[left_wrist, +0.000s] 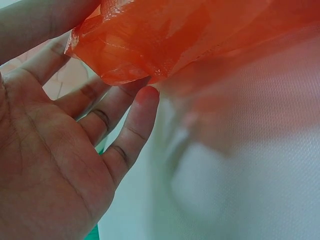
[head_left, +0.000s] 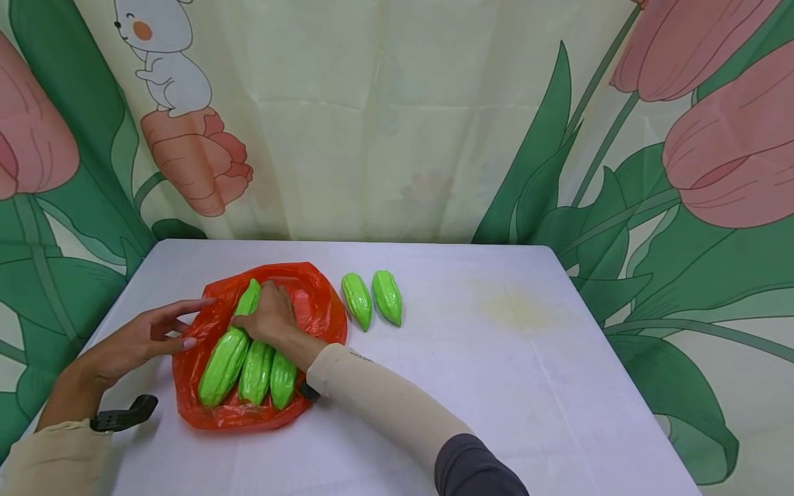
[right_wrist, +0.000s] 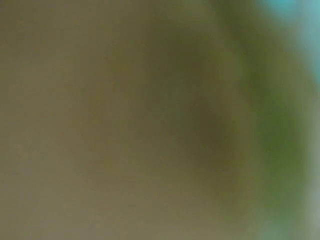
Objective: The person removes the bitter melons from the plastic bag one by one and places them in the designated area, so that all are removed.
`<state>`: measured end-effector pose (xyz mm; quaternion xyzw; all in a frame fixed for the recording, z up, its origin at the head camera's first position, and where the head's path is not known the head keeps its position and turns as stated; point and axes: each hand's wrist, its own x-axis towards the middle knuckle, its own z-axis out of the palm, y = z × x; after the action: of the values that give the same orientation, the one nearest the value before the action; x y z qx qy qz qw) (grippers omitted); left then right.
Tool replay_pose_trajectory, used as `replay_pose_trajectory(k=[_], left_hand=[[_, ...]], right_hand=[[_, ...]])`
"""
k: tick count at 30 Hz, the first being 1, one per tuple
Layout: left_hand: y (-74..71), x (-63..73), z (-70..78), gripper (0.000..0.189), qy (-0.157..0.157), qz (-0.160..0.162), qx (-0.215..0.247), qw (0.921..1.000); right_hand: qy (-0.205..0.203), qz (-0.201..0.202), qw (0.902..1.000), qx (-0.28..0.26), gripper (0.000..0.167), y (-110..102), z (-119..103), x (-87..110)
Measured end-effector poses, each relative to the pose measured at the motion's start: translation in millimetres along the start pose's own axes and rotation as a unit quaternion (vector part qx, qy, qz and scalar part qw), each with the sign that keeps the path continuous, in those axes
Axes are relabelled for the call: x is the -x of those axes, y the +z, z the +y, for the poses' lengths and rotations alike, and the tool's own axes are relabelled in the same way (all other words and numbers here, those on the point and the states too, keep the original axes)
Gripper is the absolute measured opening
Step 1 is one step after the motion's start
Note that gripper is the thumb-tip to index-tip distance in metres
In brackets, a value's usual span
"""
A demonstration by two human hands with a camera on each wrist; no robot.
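Observation:
In the head view, a red plastic bag (head_left: 316, 310) lies spread on the table, with several glossy green bitter melons (head_left: 223, 365) in it. My right hand (head_left: 269, 317) reaches into the bag and grips a bitter melon (head_left: 249, 297) near the back, thumb across it; its fingertips are hidden. The right wrist view is too blurred to show the hold. At the bag's left rim, my left hand (head_left: 149, 337) touches the plastic with spread fingers. Close up, the left wrist view shows the bag edge (left_wrist: 125, 65) lying against the fingers (left_wrist: 135, 127).
Two more bitter melons (head_left: 387, 297) lie side by side on the white tablecloth (head_left: 446, 386), just right of the bag. A pale yellow stain (head_left: 515, 308) marks the cloth. Behind the table hangs a printed curtain (head_left: 384, 124) with tulips and a white animal.

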<state>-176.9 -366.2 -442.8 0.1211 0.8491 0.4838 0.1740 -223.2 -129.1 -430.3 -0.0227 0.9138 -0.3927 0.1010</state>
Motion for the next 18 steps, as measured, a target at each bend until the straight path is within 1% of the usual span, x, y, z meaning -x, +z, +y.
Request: replay_pose_trajectory(k=[3,8,11,15,18], left_hand=[[0.7,-0.1,-0.2,0.069,0.002,0.001,0.001,1.0],[1.0,0.5,1.3,0.07,0.004,0.002,0.001,1.0],[1.5,0.6,2.1,0.07,0.004,0.002,0.003,1.0],[2.2,0.5,2.3,0.07,0.003,0.002,0.005,1.0],[1.7,0.8,2.0,0.069,0.003,0.002,0.004,1.0]], right_hand=[[-0.003,0.005,1.0,-0.008,0.053,-0.2,1.2,-1.0],[0.001,0.002,0.9992,-0.039,0.048,-1.8,2.8,-1.6],[-0.002,0.002,0.9991,-0.042,0.048,-3.1,3.8,-1.9],[-0.008,0.017,0.9985,-0.051,0.052,-4.2,5.2,-2.8],[-0.004,0.027,0.9975,-0.065,0.057,-5.2,5.9,-3.7]])
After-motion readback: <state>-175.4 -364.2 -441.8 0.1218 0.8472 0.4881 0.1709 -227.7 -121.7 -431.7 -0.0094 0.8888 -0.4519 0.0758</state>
